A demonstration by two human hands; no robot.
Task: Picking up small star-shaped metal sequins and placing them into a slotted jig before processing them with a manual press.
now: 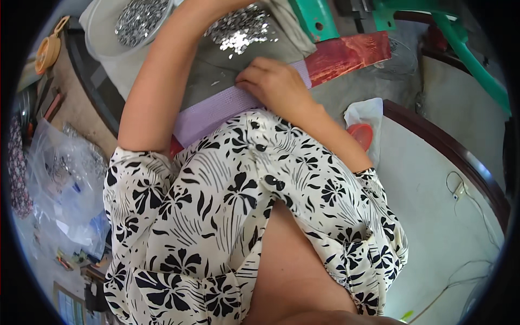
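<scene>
My left forearm (162, 81) reaches up across the grey cloth. Its hand (230, 4) is cut off by the top edge, so the fingers are hidden. Beneath that wrist lies a pile of small shiny silver flakes (241, 30), spilled on the grey cloth (216, 67). My right hand (273, 84) rests at the near side of the cloth, beside a lilac textured strip (216, 111). Its fingers are curled together, and what they pinch, if anything, is too small to make out.
A clear tub (100, 40) of silver flakes stands at the upper left. A red patterned strip (349, 57) extends right from the lilac one. Green plastic furniture (319, 21) stands at the top right. Plastic bags (70, 179) lie left; a red round object (362, 136) lies right.
</scene>
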